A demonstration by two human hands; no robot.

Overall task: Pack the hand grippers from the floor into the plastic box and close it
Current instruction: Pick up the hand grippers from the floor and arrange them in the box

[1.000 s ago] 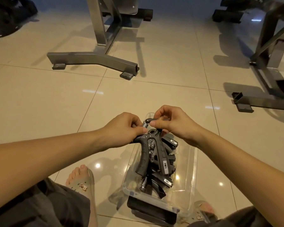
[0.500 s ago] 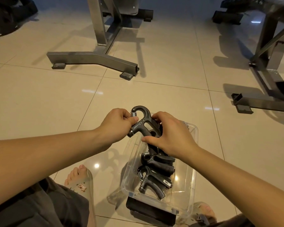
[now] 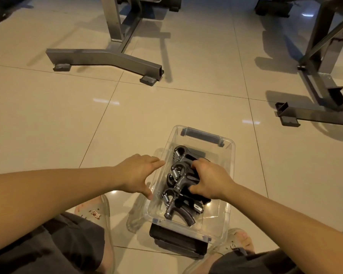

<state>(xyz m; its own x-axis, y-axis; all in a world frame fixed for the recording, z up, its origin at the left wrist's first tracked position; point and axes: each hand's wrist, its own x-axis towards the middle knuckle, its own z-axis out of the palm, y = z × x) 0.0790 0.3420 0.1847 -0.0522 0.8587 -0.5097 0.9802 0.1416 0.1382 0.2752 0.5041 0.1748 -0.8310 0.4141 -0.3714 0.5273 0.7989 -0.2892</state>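
At lower centre of the frame, black hand grippers (image 3: 179, 183) are laid inside the clear plastic box (image 3: 232, 155). The middle one is gripped by the curled right hand (image 3: 208, 181); the box's left wall is touched by the spread left hand (image 3: 137, 175)

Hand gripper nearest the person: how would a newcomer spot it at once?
Find the clear plastic box on the tiled floor before the person. Inside lies a row of black grippers; the nearest hand gripper alone has its curved handles clear of the right hand.
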